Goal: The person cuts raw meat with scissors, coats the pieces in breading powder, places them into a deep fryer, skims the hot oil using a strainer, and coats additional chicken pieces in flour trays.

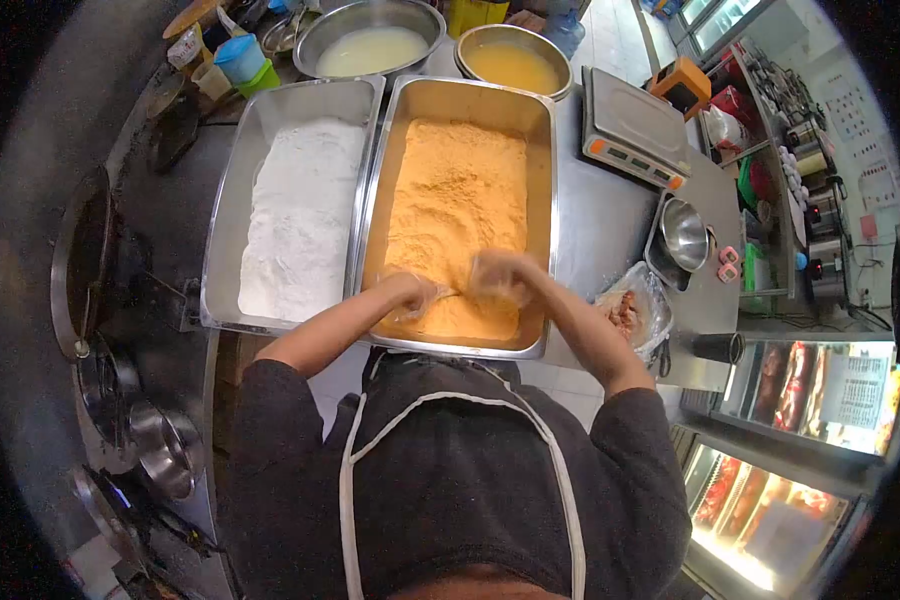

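A deep metal tray (542,220) of orange powdery crumbs (460,180) stands in front of me. My left hand (412,292), in a clear plastic glove, reaches into the crumbs near the tray's front end. Its fingers look pinched together, with whatever they hold hidden. Close beside it, my right hand (502,277) is gloved too and smeared by motion, so its fingers do not show clearly. The crumbs are pushed into ridges and a hollow around both hands. Left of this tray is a second metal tray (232,200) with white flour (305,220).
Behind the trays stand a bowl of pale liquid (370,50) and a bowl of orange liquid (512,65). To the right are a scale (635,120), a steel bowl (684,235) and a plastic bag with raw meat pieces (630,312). Pans (165,450) lie at left.
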`<state>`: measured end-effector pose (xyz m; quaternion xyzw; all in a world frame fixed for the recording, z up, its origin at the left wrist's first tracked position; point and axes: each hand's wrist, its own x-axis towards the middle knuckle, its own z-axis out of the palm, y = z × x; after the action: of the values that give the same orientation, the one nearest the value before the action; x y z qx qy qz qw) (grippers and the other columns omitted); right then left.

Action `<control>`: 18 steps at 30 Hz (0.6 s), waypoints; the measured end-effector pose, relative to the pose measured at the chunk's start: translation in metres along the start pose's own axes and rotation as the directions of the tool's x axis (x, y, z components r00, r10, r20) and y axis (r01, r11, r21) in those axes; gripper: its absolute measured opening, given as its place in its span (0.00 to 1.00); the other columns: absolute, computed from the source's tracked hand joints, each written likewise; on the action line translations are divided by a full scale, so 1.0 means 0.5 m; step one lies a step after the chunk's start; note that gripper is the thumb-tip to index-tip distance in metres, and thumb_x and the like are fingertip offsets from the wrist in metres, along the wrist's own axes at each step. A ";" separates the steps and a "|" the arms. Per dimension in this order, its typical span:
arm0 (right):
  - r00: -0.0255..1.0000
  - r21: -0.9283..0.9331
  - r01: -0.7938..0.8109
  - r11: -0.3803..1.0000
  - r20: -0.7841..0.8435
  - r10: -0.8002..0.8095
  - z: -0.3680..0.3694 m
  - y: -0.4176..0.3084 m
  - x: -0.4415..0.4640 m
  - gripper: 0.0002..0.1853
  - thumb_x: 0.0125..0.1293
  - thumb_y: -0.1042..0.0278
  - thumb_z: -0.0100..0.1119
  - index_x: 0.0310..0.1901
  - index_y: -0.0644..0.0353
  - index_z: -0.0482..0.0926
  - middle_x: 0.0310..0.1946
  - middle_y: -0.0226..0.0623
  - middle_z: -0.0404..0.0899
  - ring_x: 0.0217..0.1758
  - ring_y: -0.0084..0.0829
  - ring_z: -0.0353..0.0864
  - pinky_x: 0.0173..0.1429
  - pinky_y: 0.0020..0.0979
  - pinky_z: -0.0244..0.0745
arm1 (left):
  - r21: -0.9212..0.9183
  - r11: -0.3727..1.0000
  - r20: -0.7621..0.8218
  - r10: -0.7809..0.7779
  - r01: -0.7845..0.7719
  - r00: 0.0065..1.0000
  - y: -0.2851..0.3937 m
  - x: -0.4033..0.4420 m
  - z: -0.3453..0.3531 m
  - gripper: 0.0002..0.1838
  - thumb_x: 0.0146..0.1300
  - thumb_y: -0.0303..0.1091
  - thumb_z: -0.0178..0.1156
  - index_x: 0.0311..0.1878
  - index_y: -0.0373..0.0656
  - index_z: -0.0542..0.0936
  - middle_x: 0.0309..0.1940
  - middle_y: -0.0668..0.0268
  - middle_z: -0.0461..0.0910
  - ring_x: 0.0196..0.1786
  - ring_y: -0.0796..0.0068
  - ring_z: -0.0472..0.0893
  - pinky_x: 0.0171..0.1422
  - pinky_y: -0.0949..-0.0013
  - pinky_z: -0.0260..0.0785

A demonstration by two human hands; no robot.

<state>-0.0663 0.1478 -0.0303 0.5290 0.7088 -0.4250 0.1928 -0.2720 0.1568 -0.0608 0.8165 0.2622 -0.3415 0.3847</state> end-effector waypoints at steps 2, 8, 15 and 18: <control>1.000 0.106 -0.006 0.994 0.000 0.006 0.067 0.094 0.089 0.17 0.50 0.53 0.58 0.28 0.62 0.78 0.20 0.29 0.74 0.21 0.26 0.68 0.27 0.34 0.68 | 0.055 0.996 -0.165 0.084 -0.076 0.983 -0.053 0.066 0.012 0.36 0.35 0.27 0.65 0.56 0.53 0.72 0.41 0.55 0.81 0.43 0.57 0.80 0.41 0.52 0.71; 0.957 0.363 -0.164 0.917 -0.168 0.238 -0.129 0.107 0.144 0.15 0.49 0.58 0.66 0.34 0.56 0.76 0.28 0.32 0.79 0.27 0.28 0.75 0.32 0.37 0.72 | -0.107 0.958 -0.337 -0.286 0.265 0.897 -0.041 0.022 -0.195 0.27 0.64 0.48 0.43 0.66 0.55 0.60 0.58 0.56 0.71 0.56 0.55 0.75 0.57 0.55 0.67; 0.850 0.222 -0.332 0.917 -0.352 0.393 -0.078 -0.052 -0.025 0.19 0.49 0.61 0.66 0.42 0.55 0.73 0.27 0.36 0.78 0.30 0.33 0.78 0.32 0.35 0.75 | -0.215 0.963 -0.262 -0.218 0.163 0.940 -0.091 0.063 -0.121 0.27 0.70 0.52 0.33 0.60 0.43 0.69 0.57 0.57 0.74 0.55 0.53 0.76 0.55 0.52 0.67; 0.997 -0.250 -0.009 0.968 0.071 0.027 0.092 0.049 0.009 0.16 0.62 0.53 0.52 0.46 0.53 0.76 0.42 0.31 0.77 0.38 0.28 0.75 0.45 0.28 0.73 | -0.108 0.985 -0.207 -0.156 0.136 0.966 0.029 -0.085 -0.036 0.28 0.69 0.56 0.33 0.60 0.50 0.71 0.59 0.57 0.72 0.58 0.56 0.74 0.58 0.56 0.66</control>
<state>-0.0536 0.1155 -0.0693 0.4910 0.7441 -0.3501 0.2876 -0.2824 0.1561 -0.0139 0.8081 0.3775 -0.2661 0.3655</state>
